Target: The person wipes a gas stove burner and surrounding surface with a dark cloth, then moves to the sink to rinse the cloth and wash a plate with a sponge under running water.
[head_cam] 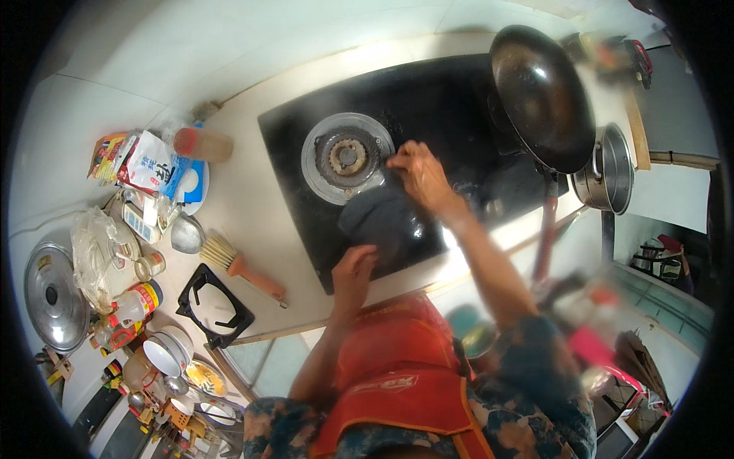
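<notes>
A dark grey, blurred thing that looks like a cloth (381, 215) lies on the black glass gas cooktop (447, 86), in front of the round gas burner (348, 155). My right hand (421, 172) is at the right edge of the burner's metal ring, fingers bent and their tips close together. Whether it pinches a bit of the dark thing is unclear. Below the dark thing, near the cooktop's front edge, my left hand (354, 269) has curled fingers. Shadow and blur hide what its fingertips touch.
A black wok (542, 97) rests tilted on the cooktop's right side, beside a steel pot (602, 172). On the left counter lie a brush (243, 267), a black pan support (215, 307), a ladle (187, 234), a seasoning jar (203, 144) and a metal lid (56, 295).
</notes>
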{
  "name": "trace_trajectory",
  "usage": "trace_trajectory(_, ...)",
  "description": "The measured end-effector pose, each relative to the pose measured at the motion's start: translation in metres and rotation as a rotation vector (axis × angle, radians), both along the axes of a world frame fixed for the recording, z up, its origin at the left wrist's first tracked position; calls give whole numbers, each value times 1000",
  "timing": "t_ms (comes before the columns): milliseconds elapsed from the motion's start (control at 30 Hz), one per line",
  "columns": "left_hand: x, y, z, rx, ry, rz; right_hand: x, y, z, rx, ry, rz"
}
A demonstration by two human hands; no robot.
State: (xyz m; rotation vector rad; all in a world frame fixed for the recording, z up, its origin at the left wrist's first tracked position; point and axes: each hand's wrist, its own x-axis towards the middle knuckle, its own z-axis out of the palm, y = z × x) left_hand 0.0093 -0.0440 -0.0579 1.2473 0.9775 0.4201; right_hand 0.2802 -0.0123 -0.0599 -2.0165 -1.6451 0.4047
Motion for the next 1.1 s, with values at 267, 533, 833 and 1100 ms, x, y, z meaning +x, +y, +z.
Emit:
trace_trajectory(267,-4,7,5,58,47,-59,37,51,-10,30,171,-18)
trace_trajectory(533,-11,-4,0,-29,34,-41,24,61,-30,90,76,20)
trace_trajectory(833,-6,1,1,16,0,-51,19,54,-22,-17,77,-55)
trace_trajectory(1100,36,26,25,933,228,-162,-35,-56,1,238,95,-341)
